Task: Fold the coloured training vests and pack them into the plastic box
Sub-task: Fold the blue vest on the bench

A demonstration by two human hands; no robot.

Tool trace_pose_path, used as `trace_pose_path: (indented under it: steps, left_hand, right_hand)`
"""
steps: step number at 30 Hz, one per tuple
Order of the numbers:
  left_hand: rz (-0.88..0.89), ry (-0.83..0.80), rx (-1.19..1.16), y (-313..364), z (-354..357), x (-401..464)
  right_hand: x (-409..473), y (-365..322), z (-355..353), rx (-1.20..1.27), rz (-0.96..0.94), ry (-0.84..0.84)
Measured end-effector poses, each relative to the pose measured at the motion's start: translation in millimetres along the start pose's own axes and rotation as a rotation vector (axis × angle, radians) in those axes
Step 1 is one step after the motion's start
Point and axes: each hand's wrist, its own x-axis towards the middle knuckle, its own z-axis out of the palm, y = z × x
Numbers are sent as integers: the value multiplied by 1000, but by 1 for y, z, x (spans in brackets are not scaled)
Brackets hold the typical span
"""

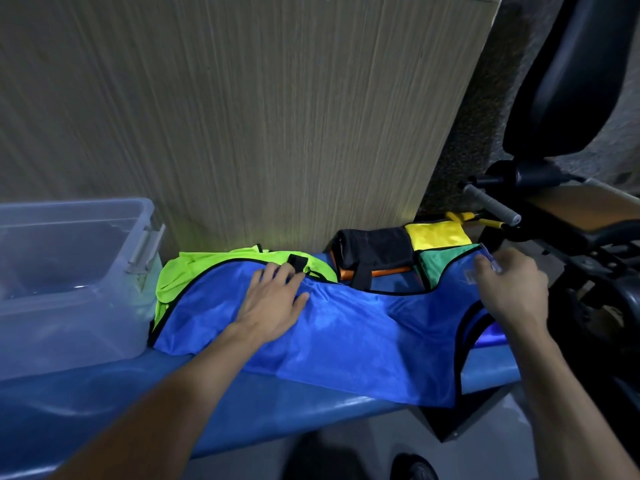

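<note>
Wood-grain panelling (242,116) stands behind a blue counter (104,403) that carries the things. At the counter's left end sits a clear plastic box (69,289). A blue vest (346,334) lies spread across the counter's middle, its lower edge hanging over the front edge. It partly covers a neon green vest (194,268) just beside the box. The left hand (273,303) rests flat on the blue vest, fingers straight and spread. The right hand (512,289) pinches the vest's shoulder strap near the right end, fingers curled. Folded black, yellow and green cloths (408,251) lie along the back edge. Gym equipment (571,202) stands to the right.
</note>
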Motion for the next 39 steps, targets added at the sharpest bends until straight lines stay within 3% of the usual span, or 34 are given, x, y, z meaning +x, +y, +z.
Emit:
trace_pose_path:
  steps: [5,10,16,22,28,32,39]
  left_hand:
    - [-33,-285,-108,-1,9,4]
    - [-43,-149,-138,1,8,10]
    - [-66,-262,-142,1,13,7]
    - [5,-35,-288,-7,-12,-1]
    - [-114,316,-948,-13,-55,-25]
    - [-29,240,-996,-17,-68,-43]
    - [-222,285,-1108,-66,-58,-46]
  right_hand:
    - [-7,-13,4,42,-54,-11]
    - [-15,-22,11,61,-108,-32]
    - [-17,-27,9,132,-105,-26]
    - [-29,-55,14,160,-220,-45]
    - [-65,-118,86,12,-426,-203]
    - [-96,-162,131,13,-433,-336]
    - [-114,-201,180,229,-208,-528]
